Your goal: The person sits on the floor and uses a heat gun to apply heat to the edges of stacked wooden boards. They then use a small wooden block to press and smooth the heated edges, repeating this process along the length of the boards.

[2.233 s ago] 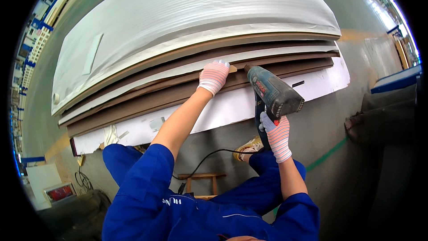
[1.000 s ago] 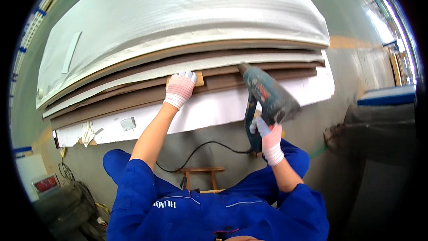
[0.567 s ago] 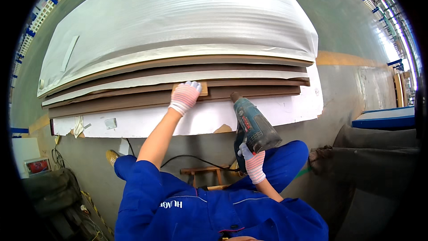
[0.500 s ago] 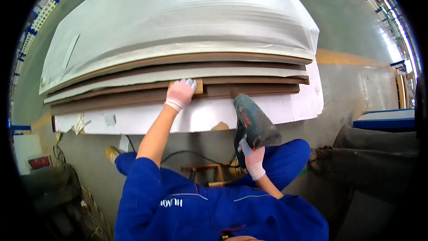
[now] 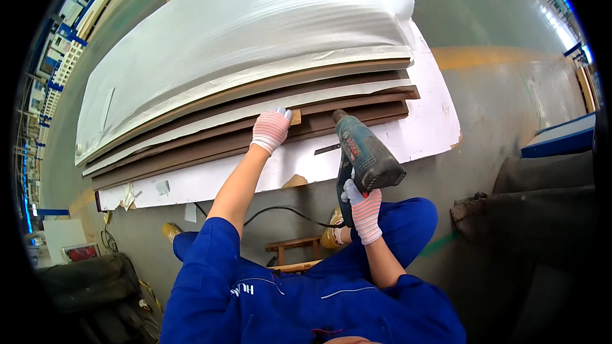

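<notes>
My left hand, in a striped knit glove, is closed round a small wooden block. It presses the block to the front edge of a brown board in a stack. My right hand, also gloved, grips the handle of a teal and black heat gun. The gun's nozzle points at the board edges, just right of the block. Whether the nozzle touches the edge I cannot tell. Pale sheets lie between the boards, and a white foam sheet covers the top of the stack.
The stack lies on a white table. A short dark strip lies on the table near the gun. A black cord runs across the floor beside a wooden stool. Dark rolls lie at the right.
The whole view has shifted and turned. Against the boards, my left hand with the block and the heat gun are a little farther right. The dark strip now shows beside the gun.
</notes>
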The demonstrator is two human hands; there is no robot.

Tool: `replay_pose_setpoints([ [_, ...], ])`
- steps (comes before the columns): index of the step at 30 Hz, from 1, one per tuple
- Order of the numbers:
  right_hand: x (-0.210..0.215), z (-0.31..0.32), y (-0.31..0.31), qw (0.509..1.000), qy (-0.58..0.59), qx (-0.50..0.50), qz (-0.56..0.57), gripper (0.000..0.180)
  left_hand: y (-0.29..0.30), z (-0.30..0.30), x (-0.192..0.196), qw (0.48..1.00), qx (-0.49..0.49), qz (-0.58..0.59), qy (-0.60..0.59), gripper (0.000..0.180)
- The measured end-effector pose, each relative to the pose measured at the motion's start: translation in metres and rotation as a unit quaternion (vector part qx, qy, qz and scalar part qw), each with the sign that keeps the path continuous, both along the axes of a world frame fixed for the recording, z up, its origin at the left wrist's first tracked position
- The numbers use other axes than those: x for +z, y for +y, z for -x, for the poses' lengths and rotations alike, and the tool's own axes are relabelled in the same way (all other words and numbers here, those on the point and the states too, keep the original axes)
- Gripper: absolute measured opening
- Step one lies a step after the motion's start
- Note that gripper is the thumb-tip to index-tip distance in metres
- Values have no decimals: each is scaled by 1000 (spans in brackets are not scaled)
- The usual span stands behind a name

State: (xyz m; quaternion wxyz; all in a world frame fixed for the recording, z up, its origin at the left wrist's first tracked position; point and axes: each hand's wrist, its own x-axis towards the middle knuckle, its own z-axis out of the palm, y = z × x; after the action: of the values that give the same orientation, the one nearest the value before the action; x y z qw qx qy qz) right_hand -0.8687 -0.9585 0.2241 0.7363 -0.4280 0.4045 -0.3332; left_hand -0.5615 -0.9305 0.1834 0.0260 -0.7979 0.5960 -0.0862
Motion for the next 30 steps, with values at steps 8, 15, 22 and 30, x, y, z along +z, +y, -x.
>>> replay_pose_setpoints([
  [8,21,7,-41,998,58,17,-1,21,-49,29,15,998,-5,2,63,19],
  [15,14,21,-71,998,54,-37,-10,22,-85,60,11,999,-17,7,33,13],
  [22,16,37,-109,996,74,-55,21,24,-146,101,6,997,-49,38,54,13],
  [30,17,53,-130,990,75,-123,-12,22,-194,133,11,995,-62,44,67,13],
])
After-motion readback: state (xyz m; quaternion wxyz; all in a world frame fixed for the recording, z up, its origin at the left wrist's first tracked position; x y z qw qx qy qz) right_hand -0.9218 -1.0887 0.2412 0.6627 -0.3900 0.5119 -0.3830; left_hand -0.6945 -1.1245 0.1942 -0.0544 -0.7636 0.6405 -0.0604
